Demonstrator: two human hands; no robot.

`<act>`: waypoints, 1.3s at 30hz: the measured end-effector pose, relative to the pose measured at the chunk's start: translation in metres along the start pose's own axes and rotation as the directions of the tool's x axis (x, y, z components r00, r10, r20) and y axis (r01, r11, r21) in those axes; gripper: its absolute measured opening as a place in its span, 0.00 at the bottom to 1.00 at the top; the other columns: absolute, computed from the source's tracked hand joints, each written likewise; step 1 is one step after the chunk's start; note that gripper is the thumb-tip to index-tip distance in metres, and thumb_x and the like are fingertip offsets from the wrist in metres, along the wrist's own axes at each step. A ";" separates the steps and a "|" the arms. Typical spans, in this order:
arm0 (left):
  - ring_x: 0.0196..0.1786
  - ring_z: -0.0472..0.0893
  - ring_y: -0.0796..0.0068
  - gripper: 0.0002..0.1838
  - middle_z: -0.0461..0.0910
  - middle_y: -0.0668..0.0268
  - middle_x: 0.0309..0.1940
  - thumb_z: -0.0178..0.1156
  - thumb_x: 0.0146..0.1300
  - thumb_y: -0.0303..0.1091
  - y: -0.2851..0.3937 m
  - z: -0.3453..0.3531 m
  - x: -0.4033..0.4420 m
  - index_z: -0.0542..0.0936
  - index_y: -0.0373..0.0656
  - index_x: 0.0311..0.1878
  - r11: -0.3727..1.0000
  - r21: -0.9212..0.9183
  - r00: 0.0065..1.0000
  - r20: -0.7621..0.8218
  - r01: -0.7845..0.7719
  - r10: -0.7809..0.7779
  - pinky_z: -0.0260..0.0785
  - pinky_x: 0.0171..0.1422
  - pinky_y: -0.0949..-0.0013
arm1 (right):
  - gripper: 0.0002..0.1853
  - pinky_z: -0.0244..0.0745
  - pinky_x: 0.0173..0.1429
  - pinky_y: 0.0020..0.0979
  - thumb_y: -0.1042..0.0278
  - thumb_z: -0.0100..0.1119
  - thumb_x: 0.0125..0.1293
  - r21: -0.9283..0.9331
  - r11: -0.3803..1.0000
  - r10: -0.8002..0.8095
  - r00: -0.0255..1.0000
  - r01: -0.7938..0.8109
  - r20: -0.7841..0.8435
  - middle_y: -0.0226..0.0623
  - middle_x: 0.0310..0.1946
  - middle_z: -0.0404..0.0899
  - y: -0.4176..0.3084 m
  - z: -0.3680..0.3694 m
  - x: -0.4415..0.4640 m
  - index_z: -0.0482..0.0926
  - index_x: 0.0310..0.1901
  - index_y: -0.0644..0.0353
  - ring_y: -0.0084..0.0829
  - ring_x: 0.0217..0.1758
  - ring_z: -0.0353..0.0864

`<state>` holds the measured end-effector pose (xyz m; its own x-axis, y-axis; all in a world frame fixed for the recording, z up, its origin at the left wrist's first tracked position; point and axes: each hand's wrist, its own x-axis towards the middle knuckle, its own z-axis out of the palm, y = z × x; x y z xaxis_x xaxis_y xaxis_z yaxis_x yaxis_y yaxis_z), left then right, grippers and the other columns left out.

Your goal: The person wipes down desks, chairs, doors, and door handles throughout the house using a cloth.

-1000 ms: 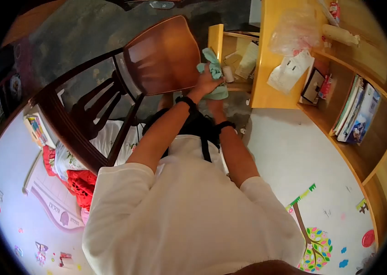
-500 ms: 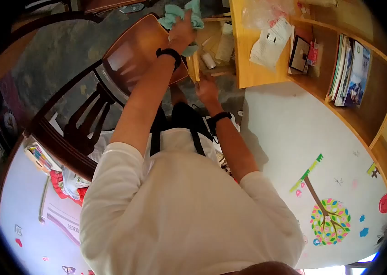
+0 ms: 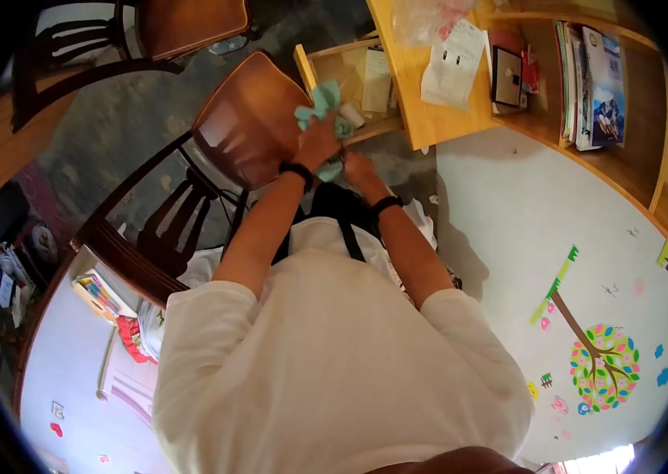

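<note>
green cloth [image 3: 324, 96] sits bunched under the left hand [image 3: 318, 142], just in front of the pulled-out drawer [image 3: 305, 68] and beside the wooden chair [image 3: 251, 118]. on my feed the left fingers curl over it and hold it; the right hand [image 3: 360, 170] is part-curled by the cloth's lower end, and i can't tell whether it grips anything. from my remote seat, i'd worry about loose folds catching the drawer's front corner if the hand swings wide, or sweeping the white cylinder [image 3: 352, 117] aside. leaning hard on the extended drawer could tilt it.
</note>
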<state>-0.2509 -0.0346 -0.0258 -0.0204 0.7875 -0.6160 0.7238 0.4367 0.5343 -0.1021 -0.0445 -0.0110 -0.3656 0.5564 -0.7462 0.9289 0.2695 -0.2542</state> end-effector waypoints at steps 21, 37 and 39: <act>0.43 0.82 0.47 0.46 0.76 0.42 0.52 0.61 0.60 0.59 -0.030 -0.070 0.087 0.54 0.50 0.75 0.976 0.218 0.998 0.066 -0.025 0.011 0.78 0.46 0.52 | 0.23 0.76 0.50 0.54 0.57 0.53 0.67 0.170 0.972 0.164 0.986 -0.162 0.001 0.57 0.43 0.81 -0.004 0.033 -0.026 0.70 0.62 0.55 0.57 0.48 0.80; 0.49 0.80 0.45 0.50 0.79 0.41 0.50 0.64 0.55 0.55 -0.032 0.042 -0.006 0.56 0.40 0.75 0.984 0.071 0.958 0.250 -0.165 0.142 0.73 0.52 0.53 | 0.19 0.79 0.51 0.47 0.58 0.59 0.62 0.038 0.949 0.302 0.938 -0.312 0.169 0.50 0.48 0.81 -0.018 0.028 -0.025 0.78 0.51 0.59 0.50 0.52 0.81; 0.53 0.78 0.41 0.42 0.78 0.40 0.49 0.65 0.54 0.52 -0.034 0.048 -0.018 0.63 0.50 0.71 0.988 0.050 0.981 0.140 -0.143 0.135 0.73 0.57 0.50 | 0.18 0.79 0.51 0.47 0.59 0.58 0.62 0.031 0.956 0.283 0.946 -0.291 0.155 0.49 0.48 0.81 -0.019 0.025 -0.030 0.79 0.50 0.59 0.50 0.51 0.81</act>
<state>-0.2422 -0.0847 -0.0607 0.1740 0.7708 -0.6129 0.7527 0.2972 0.5874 -0.1072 -0.0861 0.0010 -0.0736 0.4808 -0.8737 0.9964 0.0714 -0.0447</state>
